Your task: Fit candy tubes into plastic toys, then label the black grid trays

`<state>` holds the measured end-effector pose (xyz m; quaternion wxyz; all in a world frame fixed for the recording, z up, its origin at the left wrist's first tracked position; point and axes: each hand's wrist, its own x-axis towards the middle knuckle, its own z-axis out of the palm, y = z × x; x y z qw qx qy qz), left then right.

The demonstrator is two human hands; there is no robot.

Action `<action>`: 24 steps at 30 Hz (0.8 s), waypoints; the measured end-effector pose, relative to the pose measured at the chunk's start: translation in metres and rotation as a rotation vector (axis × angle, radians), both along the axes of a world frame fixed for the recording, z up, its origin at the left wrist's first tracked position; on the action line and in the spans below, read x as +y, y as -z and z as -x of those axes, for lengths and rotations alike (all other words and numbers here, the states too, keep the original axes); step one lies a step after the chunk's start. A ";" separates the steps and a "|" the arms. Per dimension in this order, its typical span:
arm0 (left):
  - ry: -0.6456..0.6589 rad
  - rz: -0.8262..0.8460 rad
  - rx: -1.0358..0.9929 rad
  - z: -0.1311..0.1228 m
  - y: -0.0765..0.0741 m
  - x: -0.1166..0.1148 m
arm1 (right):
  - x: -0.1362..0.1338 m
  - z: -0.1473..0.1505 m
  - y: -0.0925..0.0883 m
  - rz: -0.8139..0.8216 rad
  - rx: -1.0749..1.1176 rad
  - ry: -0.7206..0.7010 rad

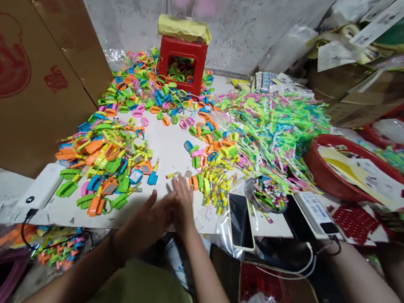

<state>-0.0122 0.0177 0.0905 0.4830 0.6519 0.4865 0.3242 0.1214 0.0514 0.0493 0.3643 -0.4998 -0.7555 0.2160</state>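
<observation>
My left hand (147, 222) and my right hand (183, 207) meet at the table's front edge. The left thumb points up, and its fingers, partly overlapped, reach against the right palm. My right hand's fingers are stretched forward, and I see nothing held in either. Just past the fingertips lies a small yellow tube piece (172, 174). On the left is a heap of colourful plastic toy watches (107, 159), some with yellow pieces attached. Beside my right hand spreads a pile of small yellow tube pieces (217, 185). Blue toy watch (152, 178) lies nearest the left heap's edge.
A red plastic stool (165, 48) stands among more toy watches at the back. Rightward are green strips (275, 121), a phone (240, 220), a bag of beads (268, 194) and a red basin (313, 160). A cardboard box (44, 117) borders the left. Another person's legs (360, 274) show at right.
</observation>
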 end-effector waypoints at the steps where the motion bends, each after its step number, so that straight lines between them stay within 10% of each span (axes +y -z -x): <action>1: 0.035 0.043 -0.066 0.006 -0.001 0.000 | 0.008 -0.011 0.003 0.009 -0.067 0.078; 7: -0.004 0.060 -0.015 0.013 0.029 0.032 | -0.003 -0.080 0.002 0.090 -0.363 0.502; 15: -0.031 -0.084 0.092 -0.065 0.063 0.119 | -0.073 -0.076 0.017 0.251 -0.619 0.246; 24: -0.068 -0.075 0.080 -0.049 0.067 0.101 | -0.042 -0.055 0.028 0.175 -0.415 0.087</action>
